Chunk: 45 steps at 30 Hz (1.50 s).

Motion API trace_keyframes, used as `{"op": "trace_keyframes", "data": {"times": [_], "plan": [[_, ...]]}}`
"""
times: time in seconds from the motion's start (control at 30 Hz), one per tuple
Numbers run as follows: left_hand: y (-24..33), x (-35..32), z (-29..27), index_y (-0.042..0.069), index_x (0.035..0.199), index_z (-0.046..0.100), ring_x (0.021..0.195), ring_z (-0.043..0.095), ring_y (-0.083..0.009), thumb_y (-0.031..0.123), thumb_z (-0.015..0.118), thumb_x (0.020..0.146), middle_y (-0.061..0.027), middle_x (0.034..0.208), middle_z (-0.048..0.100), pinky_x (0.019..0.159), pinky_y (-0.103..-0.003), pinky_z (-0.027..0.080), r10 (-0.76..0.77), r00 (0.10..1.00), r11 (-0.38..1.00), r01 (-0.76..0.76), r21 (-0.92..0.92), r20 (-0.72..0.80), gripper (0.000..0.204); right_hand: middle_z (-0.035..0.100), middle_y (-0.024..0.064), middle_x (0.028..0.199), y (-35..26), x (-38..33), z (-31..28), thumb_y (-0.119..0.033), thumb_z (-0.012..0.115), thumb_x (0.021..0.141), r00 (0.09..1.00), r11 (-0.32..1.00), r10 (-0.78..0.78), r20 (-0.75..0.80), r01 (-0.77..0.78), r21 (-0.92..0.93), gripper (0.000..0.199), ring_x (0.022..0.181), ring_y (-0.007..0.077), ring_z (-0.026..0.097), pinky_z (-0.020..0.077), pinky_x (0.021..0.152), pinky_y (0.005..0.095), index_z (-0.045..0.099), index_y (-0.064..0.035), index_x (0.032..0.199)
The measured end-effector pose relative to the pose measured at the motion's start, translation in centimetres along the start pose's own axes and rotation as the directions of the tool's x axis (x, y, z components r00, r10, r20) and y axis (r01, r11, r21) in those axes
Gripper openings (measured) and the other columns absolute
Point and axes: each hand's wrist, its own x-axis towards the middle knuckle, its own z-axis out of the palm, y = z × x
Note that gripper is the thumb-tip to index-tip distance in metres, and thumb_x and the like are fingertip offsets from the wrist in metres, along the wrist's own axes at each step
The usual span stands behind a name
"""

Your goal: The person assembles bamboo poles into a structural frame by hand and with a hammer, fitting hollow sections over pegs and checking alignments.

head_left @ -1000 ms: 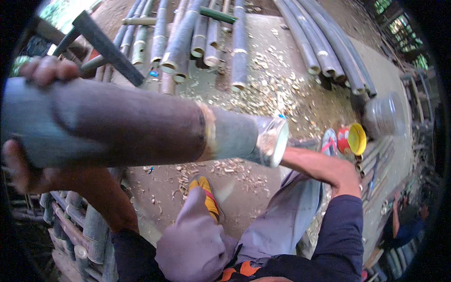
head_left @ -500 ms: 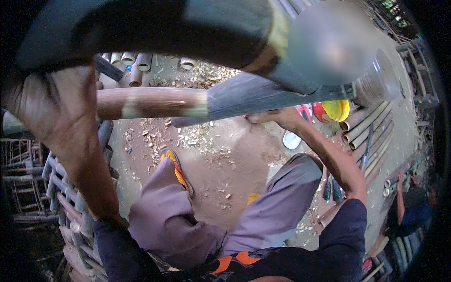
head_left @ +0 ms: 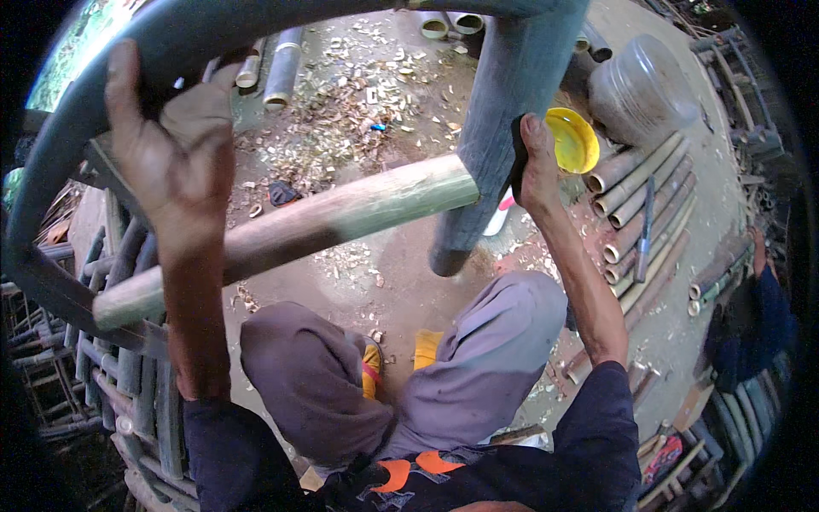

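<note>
Raised in front of me is a bamboo frame [head_left: 516, 81] of thick dark poles, with a paler crosspiece [head_left: 350, 218] slanting between its two sides. My left hand [head_left: 175, 162] grips the frame's left part, palm toward me and thumb up along the dark pole; most of its fingers are hidden behind the bamboo. At the right, my right hand [head_left: 537, 158] is closed on the dark upright pole below the crosspiece's level of the top, its thumb showing and its other fingers out of sight. The crosspiece's right end meets this upright pole.
Wood chips [head_left: 367, 94] litter the ground. Right of the frame stand a yellow bowl-like container [head_left: 572, 141] and a large clear plastic container [head_left: 644, 90], with cut bamboo poles [head_left: 648, 196] lying nearby. Stacked bamboo frames [head_left: 128, 375] are at left. Another person [head_left: 751, 316] is at far right.
The frame has turned and tilted, so its right pole now stands steeply and the crosspiece slants. My right hand has risen along with it, and my feet have drawn closer together.
</note>
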Motion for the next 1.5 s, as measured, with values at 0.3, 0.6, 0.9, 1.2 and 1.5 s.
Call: {"op": "trace_keyframes", "data": {"times": [0.3,0.6,0.9,1.2,1.5], "plan": [[-8.2,-8.0,3.9,0.006,0.118,0.047,0.117,0.048,-0.0272,0.027,0.066,0.083,-0.0111,0.116,0.055,0.1,-0.056,0.039,-0.749,0.651,0.476,0.396,-0.785,-0.126,0.045,0.06,0.009,0.103,3.6,-1.6,-5.4,-0.055,0.052,0.087,0.971,0.846,0.231,-0.064,-0.233,-0.481,0.067,0.091,0.0146,0.054,0.0434,0.083,0.0297,0.049,0.0027,0.122],[-16.3,-18.3,1.3,0.007,0.12,0.047,0.119,0.046,-0.0291,0.023,0.07,0.079,-0.011,0.122,0.051,0.101,-0.062,0.035,-0.917,0.396,0.17,0.488,-0.856,0.043,0.05,0.061,0.016,0.107,11.4,-8.5,-6.9,-0.053,0.051,0.087,0.921,0.727,0.321,-0.219,-0.388,-0.566,0.066,0.102,0.0215,0.054,0.041,0.09,0.0351,0.051,0.0027,0.123],[-18.4,-21.0,0.3,0.005,0.12,0.049,0.121,0.045,-0.0325,0.017,0.073,0.075,-0.0121,0.122,0.054,0.104,-0.065,0.028,-0.97,0.24,0.142,0.425,-0.894,-0.04,0.053,0.054,0.0164,0.117,16.8,3.3,-9.8,-0.024,0.054,0.083,0.867,-0.03,-0.112,0.486,0.485,-0.874,0.04,0.113,0.0321,0.048,0.0383,0.095,0.0399,0.055,-0.0061,0.119],[-20.5,-23.1,-0.7,0.012,0.108,0.053,0.112,0.048,-0.0244,0.023,0.07,0.077,-0.0059,0.109,0.055,0.096,-0.064,0.036,-0.98,0.171,0.163,0.408,-0.898,-0.1,0.037,0.055,0.0197,0.114,20.3,5.9,-10.9,-0.017,0.045,0.088,0.923,-0.134,0.222,0.315,0.349,-0.928,0.033,0.104,0.035,0.054,0.044,0.087,0.0425,0.055,-0.0069,0.118],[-16.5,-26.6,-3.9,0.0,0.108,0.058,0.094,0.061,-0.0236,0.014,0.066,0.082,-0.0103,0.101,0.063,0.084,-0.039,0.052,-0.952,0.267,0.23,0.947,-0.227,0.149,0.031,0.05,0.0186,0.124,15.0,-4.4,-8.9,-0.019,0.065,0.082,0.921,-0.142,-0.198,0.336,0.312,-0.939,0.056,0.115,0.0338,0.046,0.0335,0.1,0.0417,0.045,-0.0027,0.131]]}}
